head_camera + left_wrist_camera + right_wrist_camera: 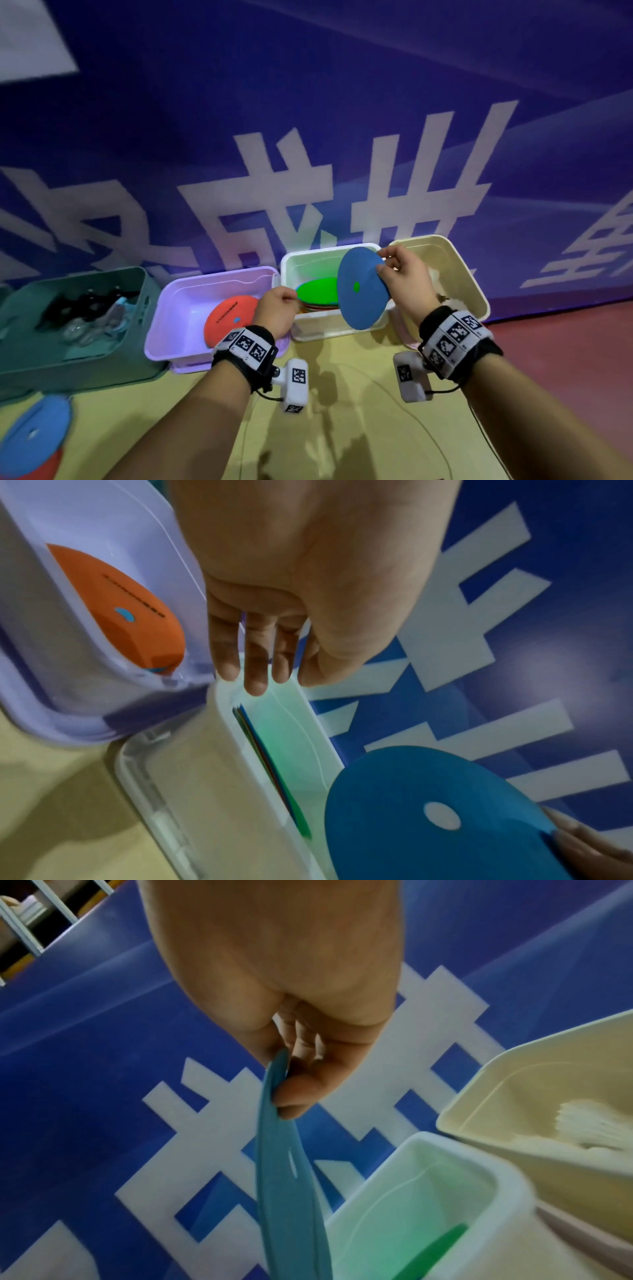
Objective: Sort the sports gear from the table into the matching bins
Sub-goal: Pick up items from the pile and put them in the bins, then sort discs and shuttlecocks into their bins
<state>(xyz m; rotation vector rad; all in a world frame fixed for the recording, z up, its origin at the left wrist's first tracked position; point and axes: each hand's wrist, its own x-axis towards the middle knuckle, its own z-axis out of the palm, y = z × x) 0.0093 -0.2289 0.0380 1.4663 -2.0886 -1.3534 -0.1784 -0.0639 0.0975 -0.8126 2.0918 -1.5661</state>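
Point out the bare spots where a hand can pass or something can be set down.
Free: the yellow tabletop between the forearms, in front of the white plastic bin, though a thin cable crosses it. Crowded: the table's left corner, with a light blue disc on a red one, and the teal bin. The right hand pinches a blue flat disc.

Large white Chinese characters are printed on the blue banner [308, 102] behind the bins; "成" [260, 192] and "世" [435, 171] can be read, while the characters at both edges are cut off. A line of dark print is borne by the orange disc [113, 596] in the lavender bin [85, 518], too blurred to be read.
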